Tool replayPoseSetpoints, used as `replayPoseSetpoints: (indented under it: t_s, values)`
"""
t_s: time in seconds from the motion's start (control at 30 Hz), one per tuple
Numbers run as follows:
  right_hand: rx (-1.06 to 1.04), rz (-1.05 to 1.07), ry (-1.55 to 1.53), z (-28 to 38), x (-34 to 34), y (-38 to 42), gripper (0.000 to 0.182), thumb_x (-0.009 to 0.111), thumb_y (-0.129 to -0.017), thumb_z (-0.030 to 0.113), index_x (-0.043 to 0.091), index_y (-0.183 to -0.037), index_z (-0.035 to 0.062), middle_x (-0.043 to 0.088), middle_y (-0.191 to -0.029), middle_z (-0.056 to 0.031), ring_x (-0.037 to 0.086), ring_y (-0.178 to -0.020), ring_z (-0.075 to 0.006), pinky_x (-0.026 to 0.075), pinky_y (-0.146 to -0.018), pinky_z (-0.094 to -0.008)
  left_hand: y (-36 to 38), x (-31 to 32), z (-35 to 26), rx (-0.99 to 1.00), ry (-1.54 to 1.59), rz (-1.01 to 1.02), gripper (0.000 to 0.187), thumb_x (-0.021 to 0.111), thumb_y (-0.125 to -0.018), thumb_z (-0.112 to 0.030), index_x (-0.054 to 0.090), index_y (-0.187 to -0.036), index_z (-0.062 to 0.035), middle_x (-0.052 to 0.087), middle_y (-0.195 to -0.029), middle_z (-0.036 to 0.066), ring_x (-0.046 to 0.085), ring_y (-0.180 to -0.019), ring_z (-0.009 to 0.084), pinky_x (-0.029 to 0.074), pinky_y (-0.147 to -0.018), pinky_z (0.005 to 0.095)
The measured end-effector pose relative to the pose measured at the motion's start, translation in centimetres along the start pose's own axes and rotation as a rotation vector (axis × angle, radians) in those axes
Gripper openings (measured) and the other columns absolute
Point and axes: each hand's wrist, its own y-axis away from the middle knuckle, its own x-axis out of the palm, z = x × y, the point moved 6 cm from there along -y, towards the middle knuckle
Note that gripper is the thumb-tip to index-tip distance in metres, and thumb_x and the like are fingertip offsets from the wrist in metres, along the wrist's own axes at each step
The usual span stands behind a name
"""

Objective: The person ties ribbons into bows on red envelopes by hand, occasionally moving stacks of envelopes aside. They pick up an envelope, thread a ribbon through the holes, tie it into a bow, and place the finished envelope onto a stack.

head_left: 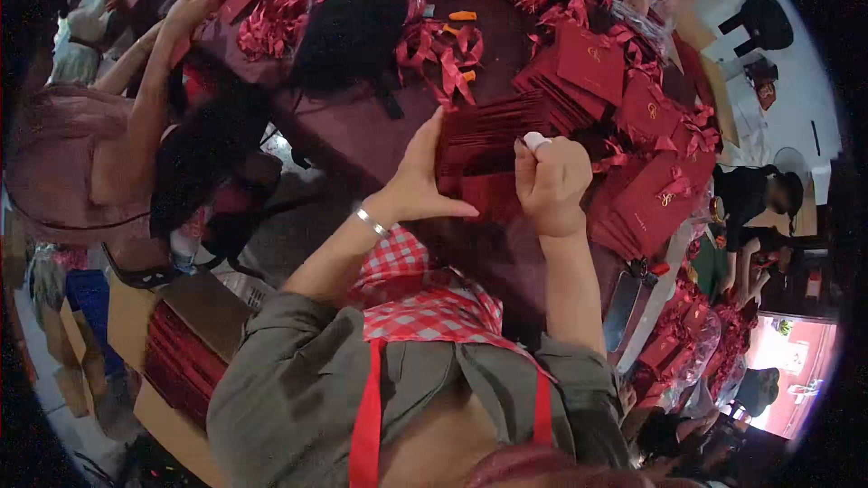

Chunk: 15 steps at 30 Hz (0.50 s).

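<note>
A stack of dark red folded card pieces (493,140) stands on the dark table in front of me. My left hand (420,176) is spread against the stack's left side, thumb pointing right along its near edge. At the stack's right side, my right hand (553,183) is curled, with a small white item (535,140) at its fingertips; what the item is I cannot make out. Behind and to the right lie more red bags with gold print (589,68), and a further pile of red bags (646,208) sits right of my right hand.
Red ribbons (443,59) and orange pieces (462,15) lie at the table's far side. A black bag (353,32) is behind my left hand. Another person's arm (163,63) reaches in at the left. An open carton (172,416) holds red pieces at lower left.
</note>
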Motion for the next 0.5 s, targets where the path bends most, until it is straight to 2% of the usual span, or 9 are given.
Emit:
replayPoseSetpoints:
  t_s: [0.03,0.07,0.17,0.23,0.3,0.33,0.37,0.43,0.5]
  values:
    - [-0.017,-0.001,-0.067,0.4,0.5,0.0,0.022,0.067,-0.078,0.011,0.046,-0.077,0.0077,0.046,-0.063,-0.0078,0.046,-0.052,-0.0264,0.035,-0.046,-0.0375,-0.2,-0.1,-1.2,0.053,-0.169,0.004,0.129,0.088,-0.051,-0.032,0.005,-0.145,0.0002,0.023,-0.144,0.016,0.024,-0.134,0.0265,0.017,-0.111,0.0359]
    - [-0.03,0.021,-0.075,1.0,0.9,0.0,0.021,0.067,-0.079,0.011,0.046,-0.077,0.0077,0.046,-0.064,-0.0078,0.046,-0.052,-0.0264,0.035,-0.047,-0.0374,-0.1,0.3,-0.8,0.026,-0.017,-0.027,0.125,0.086,-0.052,-0.028,0.007,-0.144,0.0011,0.025,-0.142,0.018,0.027,-0.132,0.0286,0.02,-0.11,0.0359]
    - [-0.017,0.027,-0.063,1.5,2.2,1.0,0.02,0.067,-0.078,0.01,0.047,-0.08,0.0066,0.046,-0.065,-0.0082,0.046,-0.053,-0.027,0.037,-0.048,-0.0377,-0.2,0.8,-0.1,-0.011,-0.066,-0.014,0.123,0.084,-0.053,-0.027,0.006,-0.144,0.0011,0.027,-0.14,0.019,0.03,-0.13,0.03,0.023,-0.109,0.036]
    - [0.069,0.04,-0.216,1.4,2.8,1.3,0.019,0.067,-0.078,0.01,0.049,-0.083,0.0062,0.048,-0.066,-0.0094,0.048,-0.055,-0.0284,0.039,-0.049,-0.0385,-0.5,1.3,-0.2,0.015,0.007,-0.081,0.117,0.082,-0.054,-0.025,0.012,-0.143,-0.0002,0.035,-0.135,0.017,0.035,-0.127,0.0303,0.027,-0.106,0.0366]
    - [0.063,0.055,-0.294,1.8,2.4,1.3,0.017,0.066,-0.078,0.007,0.05,-0.084,0.0055,0.05,-0.068,-0.0113,0.05,-0.057,-0.0301,0.04,-0.05,-0.0395,-0.9,1.7,0.6,-0.03,-0.147,-0.045,0.108,0.082,-0.055,-0.025,0.022,-0.141,-0.0014,0.042,-0.128,0.016,0.039,-0.124,0.029,0.029,-0.104,0.0374]
    - [0.099,0.046,-0.335,1.4,2.1,1.1,0.016,0.065,-0.078,0.006,0.051,-0.085,0.0051,0.051,-0.07,-0.012,0.051,-0.058,-0.031,0.041,-0.051,-0.0397,-1.3,1.6,0.5,0.028,-0.073,-0.043,0.086,0.08,-0.061,-0.017,0.036,-0.133,-0.0013,0.05,-0.118,0.012,0.047,-0.114,0.0233,0.036,-0.099,0.0353]
    - [0.137,0.038,-0.379,1.0,1.7,0.9,0.015,0.065,-0.078,0.004,0.052,-0.086,0.0046,0.052,-0.071,-0.0128,0.051,-0.059,-0.0318,0.042,-0.051,-0.0399,-1.7,1.4,0.8,0.033,-0.074,-0.044,0.086,0.08,-0.061,-0.017,0.036,-0.133,-0.0013,0.05,-0.118,0.012,0.047,-0.114,0.0233,0.036,-0.099,0.0353]
    - [0.202,0.026,-0.314,-0.1,-0.3,-0.1,0.013,0.063,-0.08,0.004,0.053,-0.088,0.0032,0.054,-0.073,-0.0138,0.052,-0.061,-0.0323,0.043,-0.053,-0.0383,-2.5,2.0,0.8,-0.15,0.312,0.095,0.066,0.075,-0.068,-0.005,0.043,-0.125,-0.0005,0.053,-0.113,0.008,0.051,-0.107,0.0164,0.04,-0.094,0.0308]
    - [0.247,0.009,-0.277,-1.7,-1.6,-0.4,0.019,0.066,-0.08,0.009,0.056,-0.094,0.0021,0.055,-0.075,-0.0132,0.053,-0.061,-0.0308,0.045,-0.056,-0.0372,-2.7,0.6,-0.5,-0.137,0.308,0.07,0.055,0.07,-0.072,0.003,0.047,-0.121,-0.0008,0.055,-0.11,0.006,0.052,-0.102,0.0124,0.043,-0.091,0.0281]
